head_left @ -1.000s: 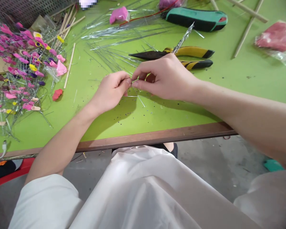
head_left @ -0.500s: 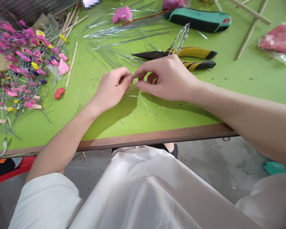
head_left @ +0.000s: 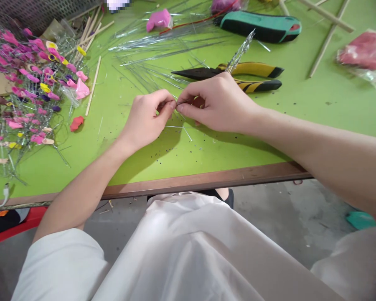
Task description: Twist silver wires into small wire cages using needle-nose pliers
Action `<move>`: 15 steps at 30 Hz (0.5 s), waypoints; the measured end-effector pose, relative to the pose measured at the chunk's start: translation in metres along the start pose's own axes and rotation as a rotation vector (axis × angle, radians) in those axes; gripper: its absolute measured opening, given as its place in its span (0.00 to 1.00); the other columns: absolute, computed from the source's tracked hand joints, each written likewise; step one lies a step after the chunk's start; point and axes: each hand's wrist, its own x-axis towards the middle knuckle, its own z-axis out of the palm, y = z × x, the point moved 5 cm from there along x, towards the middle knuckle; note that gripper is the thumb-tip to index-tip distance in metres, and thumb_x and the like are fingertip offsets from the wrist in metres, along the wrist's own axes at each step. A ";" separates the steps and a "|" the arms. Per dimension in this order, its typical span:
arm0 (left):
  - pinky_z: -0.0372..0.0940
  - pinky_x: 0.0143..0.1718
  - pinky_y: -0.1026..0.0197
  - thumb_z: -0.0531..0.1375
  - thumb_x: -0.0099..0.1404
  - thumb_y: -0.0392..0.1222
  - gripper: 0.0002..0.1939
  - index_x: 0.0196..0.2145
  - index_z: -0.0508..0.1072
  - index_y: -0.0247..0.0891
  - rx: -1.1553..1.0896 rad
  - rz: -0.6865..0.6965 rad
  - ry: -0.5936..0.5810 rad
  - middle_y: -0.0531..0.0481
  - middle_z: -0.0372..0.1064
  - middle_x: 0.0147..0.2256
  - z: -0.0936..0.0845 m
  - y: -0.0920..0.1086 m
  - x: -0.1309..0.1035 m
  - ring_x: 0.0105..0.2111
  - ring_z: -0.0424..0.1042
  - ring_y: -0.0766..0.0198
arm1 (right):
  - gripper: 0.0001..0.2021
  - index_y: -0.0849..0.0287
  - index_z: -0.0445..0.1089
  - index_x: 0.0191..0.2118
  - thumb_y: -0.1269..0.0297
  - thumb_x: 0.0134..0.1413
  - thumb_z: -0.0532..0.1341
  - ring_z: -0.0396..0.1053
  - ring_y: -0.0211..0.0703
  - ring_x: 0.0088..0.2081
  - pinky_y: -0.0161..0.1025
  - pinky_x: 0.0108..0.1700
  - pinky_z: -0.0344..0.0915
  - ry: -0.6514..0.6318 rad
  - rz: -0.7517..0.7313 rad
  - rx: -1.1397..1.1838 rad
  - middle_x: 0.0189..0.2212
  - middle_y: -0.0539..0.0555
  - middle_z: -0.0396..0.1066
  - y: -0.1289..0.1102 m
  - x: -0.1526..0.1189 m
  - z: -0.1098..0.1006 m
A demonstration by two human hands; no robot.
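Observation:
My left hand (head_left: 150,115) and my right hand (head_left: 217,102) meet above the green table, fingertips nearly touching. Both pinch a thin wire, mostly hidden by the fingers. A twisted silver wire bundle (head_left: 242,51) sticks up behind my right hand; its lower end is hidden. Just beyond that hand lie long-nose pliers (head_left: 257,70) with yellow and black handles, jaws to the left. Short loose wires (head_left: 187,133) rest below the fingertips, and many straight silver wires (head_left: 150,46) are spread farther back.
Pink, purple and yellow clay pieces on wire stems (head_left: 34,83) crowd the left side. A green and black utility knife (head_left: 260,27) lies at the back, with wooden sticks (head_left: 330,37) and bagged red clay (head_left: 362,50) to the right. The table's brown edge (head_left: 207,179) runs in front.
The right thumb and index finger have closed together and come up to the left fingertips. The twisted wire bundle has tipped slightly to the right.

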 end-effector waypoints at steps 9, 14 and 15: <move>0.67 0.39 0.56 0.57 0.78 0.49 0.15 0.34 0.74 0.43 0.048 0.059 0.014 0.51 0.77 0.30 0.001 0.003 -0.003 0.32 0.73 0.62 | 0.05 0.55 0.73 0.31 0.71 0.57 0.61 0.71 0.46 0.30 0.46 0.43 0.68 0.020 0.041 -0.015 0.25 0.52 0.73 -0.002 0.003 0.000; 0.68 0.44 0.55 0.55 0.80 0.45 0.14 0.37 0.76 0.43 0.143 0.118 0.045 0.49 0.79 0.34 -0.001 0.005 -0.005 0.36 0.78 0.60 | 0.07 0.54 0.68 0.30 0.73 0.57 0.62 0.66 0.44 0.29 0.45 0.44 0.67 -0.018 0.073 -0.035 0.23 0.52 0.70 -0.004 0.005 0.000; 0.69 0.44 0.55 0.55 0.80 0.44 0.13 0.39 0.77 0.43 0.150 0.128 0.054 0.49 0.79 0.34 -0.002 0.005 -0.006 0.37 0.79 0.59 | 0.07 0.54 0.68 0.30 0.73 0.57 0.62 0.65 0.44 0.28 0.46 0.45 0.67 -0.022 0.077 -0.044 0.23 0.52 0.70 -0.004 0.005 -0.001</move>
